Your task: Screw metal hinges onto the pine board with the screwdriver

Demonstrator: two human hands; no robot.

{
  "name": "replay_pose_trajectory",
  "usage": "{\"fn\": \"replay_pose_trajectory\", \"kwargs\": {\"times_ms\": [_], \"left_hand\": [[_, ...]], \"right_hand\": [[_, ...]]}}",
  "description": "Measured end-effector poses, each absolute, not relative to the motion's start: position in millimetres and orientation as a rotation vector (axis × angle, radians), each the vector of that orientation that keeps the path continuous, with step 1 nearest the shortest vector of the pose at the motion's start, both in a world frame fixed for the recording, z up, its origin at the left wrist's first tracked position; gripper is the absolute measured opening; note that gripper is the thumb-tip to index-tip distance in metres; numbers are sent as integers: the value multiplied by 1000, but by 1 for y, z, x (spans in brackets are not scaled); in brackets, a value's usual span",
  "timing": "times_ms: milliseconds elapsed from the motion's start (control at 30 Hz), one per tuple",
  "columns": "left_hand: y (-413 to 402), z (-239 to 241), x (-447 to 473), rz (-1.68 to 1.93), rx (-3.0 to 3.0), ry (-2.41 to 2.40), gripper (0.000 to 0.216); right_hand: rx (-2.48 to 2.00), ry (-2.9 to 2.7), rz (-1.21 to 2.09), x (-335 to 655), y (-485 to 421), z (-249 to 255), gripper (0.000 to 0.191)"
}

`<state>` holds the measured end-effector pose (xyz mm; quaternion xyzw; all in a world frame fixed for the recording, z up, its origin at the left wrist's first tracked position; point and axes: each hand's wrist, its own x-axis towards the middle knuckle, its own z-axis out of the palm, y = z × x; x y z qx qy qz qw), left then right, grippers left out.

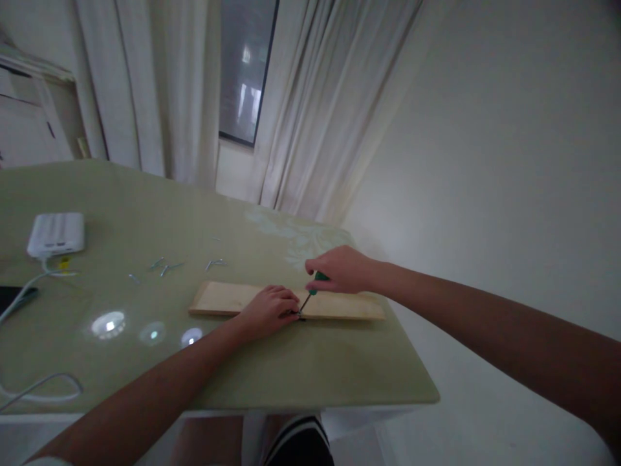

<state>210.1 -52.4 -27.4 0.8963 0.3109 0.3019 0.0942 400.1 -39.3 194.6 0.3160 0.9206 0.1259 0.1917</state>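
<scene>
A pale wooden board (223, 298) lies lengthwise on the table. Resting on its middle, my left hand (272, 309) is closed over the board, its fingertips beside a small dark metal piece (301, 317) at the front edge. What exactly those fingertips pinch there is too small to make out. My right hand (339, 270) is wrapped around the green handle of a screwdriver (320, 278). The screwdriver slants down to the left, its tip at the small metal piece next to my left fingers.
Several loose screws (165, 266) are scattered behind the board. A white power bank (57, 233) with a white cable (29, 285) stands at the left, near a dark flat object (14, 299). The greenish table (339, 375) ends at the right, near the wall.
</scene>
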Motion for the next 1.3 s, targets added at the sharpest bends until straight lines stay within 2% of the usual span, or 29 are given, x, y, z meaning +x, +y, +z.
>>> {"fn": "replay_pose_trajectory", "kwargs": {"times_ms": [100, 167, 233, 400, 467, 567, 633, 700, 833, 900, 1033, 1133, 1200, 1300], "left_hand": [[-52, -29, 210, 887, 2666, 933, 8], [-51, -30, 210, 879, 2676, 933, 8], [-51, -30, 210, 873, 2682, 938, 9], [-52, -28, 211, 883, 2663, 950, 11], [-52, -27, 210, 888, 2655, 941, 11], [-52, -28, 210, 899, 2651, 939, 9], [-52, -30, 209, 907, 2650, 930, 9], [-51, -31, 209, 908, 2650, 923, 11], [-52, -30, 209, 892, 2648, 929, 13], [-52, -30, 209, 888, 2644, 940, 12], [-53, -31, 208, 907, 2650, 955, 9], [-53, -32, 208, 917, 2668, 943, 10], [-53, -31, 209, 917, 2678, 944, 11], [-55, -29, 209, 902, 2686, 962, 10]], "right_hand": [[1360, 2294, 346, 398, -35, 192, 69], [1410, 2193, 396, 399, -35, 191, 67], [1295, 2215, 475, 400, -39, 192, 58], [553, 2556, 425, 404, -52, 198, 42], [743, 2565, 397, 405, -53, 197, 48], [1321, 2357, 392, 408, -51, 191, 67], [1441, 2214, 395, 412, -50, 186, 69], [1322, 2225, 454, 419, -49, 184, 62], [521, 2548, 485, 430, -47, 188, 52], [377, 2590, 461, 431, -45, 189, 52], [1067, 2506, 497, 417, -40, 181, 63], [1385, 2385, 519, 402, -40, 175, 55], [1258, 2438, 518, 397, -42, 173, 46], [548, 2645, 463, 395, -45, 176, 40]]}}
